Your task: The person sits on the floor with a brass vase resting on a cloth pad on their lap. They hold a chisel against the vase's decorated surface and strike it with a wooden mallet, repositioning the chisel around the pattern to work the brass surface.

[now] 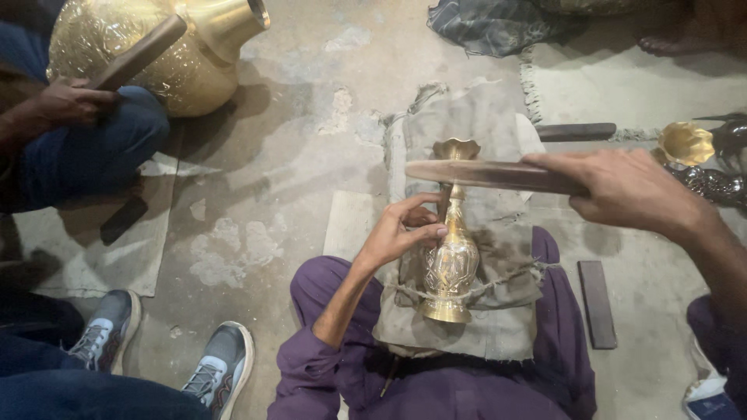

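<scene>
Left hand (401, 229) grips vase (451, 260) neck on lap pad (498, 311); right hand (622, 187) holds stick (475, 173) raised. Vase body already patterned; stick not touching it.

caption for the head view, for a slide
Left hand steadies a slim brass vase on a cloth pad while right hand holds a flat wooden stick above it.

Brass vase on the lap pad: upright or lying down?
Lying down. The brass vase rests lengthwise on the cloth pad, steadied by the left hand.
</scene>
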Demonstrator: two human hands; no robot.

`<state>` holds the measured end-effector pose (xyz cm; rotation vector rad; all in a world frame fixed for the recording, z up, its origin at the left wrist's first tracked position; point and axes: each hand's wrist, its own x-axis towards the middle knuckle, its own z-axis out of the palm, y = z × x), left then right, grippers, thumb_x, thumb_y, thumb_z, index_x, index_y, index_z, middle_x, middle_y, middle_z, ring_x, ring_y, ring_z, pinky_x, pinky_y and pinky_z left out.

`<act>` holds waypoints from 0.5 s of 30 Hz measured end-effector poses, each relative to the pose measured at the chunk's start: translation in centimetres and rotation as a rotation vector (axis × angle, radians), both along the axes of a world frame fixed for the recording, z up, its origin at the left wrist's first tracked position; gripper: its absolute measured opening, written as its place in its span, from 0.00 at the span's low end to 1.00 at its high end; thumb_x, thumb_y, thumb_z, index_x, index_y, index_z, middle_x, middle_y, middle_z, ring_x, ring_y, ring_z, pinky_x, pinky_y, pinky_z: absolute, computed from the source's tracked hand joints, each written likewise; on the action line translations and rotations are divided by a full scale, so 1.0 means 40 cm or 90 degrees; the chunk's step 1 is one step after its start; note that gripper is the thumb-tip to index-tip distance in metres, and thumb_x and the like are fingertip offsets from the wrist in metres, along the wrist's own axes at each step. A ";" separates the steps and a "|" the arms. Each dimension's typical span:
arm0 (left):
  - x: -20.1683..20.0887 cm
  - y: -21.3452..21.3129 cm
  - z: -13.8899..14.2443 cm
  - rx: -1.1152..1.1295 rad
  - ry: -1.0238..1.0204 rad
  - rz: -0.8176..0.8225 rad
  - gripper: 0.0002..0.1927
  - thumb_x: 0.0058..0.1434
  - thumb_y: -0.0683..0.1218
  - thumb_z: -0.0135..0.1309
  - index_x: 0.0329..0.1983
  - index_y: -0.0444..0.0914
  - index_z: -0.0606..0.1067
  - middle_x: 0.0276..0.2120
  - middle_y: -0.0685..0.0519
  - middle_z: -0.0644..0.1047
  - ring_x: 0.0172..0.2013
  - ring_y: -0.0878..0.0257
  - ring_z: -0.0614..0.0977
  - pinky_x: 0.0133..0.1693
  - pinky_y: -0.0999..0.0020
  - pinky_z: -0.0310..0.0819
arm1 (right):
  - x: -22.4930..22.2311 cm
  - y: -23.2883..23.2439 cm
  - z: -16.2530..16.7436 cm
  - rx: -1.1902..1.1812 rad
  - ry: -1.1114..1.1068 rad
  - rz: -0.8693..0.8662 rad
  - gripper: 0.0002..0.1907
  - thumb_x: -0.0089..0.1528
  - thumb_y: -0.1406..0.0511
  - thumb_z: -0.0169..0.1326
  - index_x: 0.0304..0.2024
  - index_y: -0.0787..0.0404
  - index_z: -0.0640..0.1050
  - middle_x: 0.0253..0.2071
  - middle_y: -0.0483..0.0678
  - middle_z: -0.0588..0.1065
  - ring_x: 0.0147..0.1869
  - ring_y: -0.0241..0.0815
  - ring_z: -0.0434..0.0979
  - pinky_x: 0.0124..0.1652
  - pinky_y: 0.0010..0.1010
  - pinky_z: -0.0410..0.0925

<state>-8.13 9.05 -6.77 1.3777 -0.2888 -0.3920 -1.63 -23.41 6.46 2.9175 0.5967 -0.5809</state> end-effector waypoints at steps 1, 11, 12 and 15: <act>-0.002 0.000 -0.001 -0.003 0.002 0.004 0.26 0.63 0.41 0.62 0.65 0.34 0.70 0.38 0.49 0.83 0.40 0.64 0.85 0.42 0.66 0.86 | 0.005 0.000 0.001 0.014 -0.026 -0.011 0.47 0.54 0.70 0.56 0.73 0.29 0.61 0.57 0.39 0.77 0.35 0.38 0.84 0.22 0.32 0.71; -0.008 0.000 -0.019 -0.007 0.004 0.033 0.26 0.64 0.40 0.63 0.64 0.33 0.70 0.39 0.48 0.83 0.42 0.63 0.85 0.42 0.66 0.85 | 0.037 0.049 0.005 0.022 -0.026 -0.064 0.38 0.64 0.63 0.54 0.74 0.29 0.60 0.47 0.43 0.82 0.30 0.39 0.81 0.25 0.31 0.71; -0.007 -0.001 -0.021 -0.003 0.000 0.034 0.26 0.64 0.40 0.63 0.64 0.33 0.70 0.39 0.48 0.82 0.42 0.63 0.85 0.41 0.66 0.85 | 0.041 0.056 0.011 0.094 -0.039 -0.102 0.39 0.63 0.63 0.55 0.74 0.31 0.60 0.47 0.45 0.81 0.30 0.41 0.81 0.25 0.33 0.71; -0.004 0.000 -0.024 -0.020 0.035 0.026 0.27 0.63 0.40 0.62 0.65 0.34 0.69 0.39 0.49 0.82 0.42 0.64 0.84 0.41 0.66 0.86 | 0.048 0.076 0.030 0.119 0.067 -0.061 0.32 0.64 0.62 0.51 0.69 0.28 0.63 0.51 0.41 0.79 0.30 0.39 0.81 0.24 0.32 0.74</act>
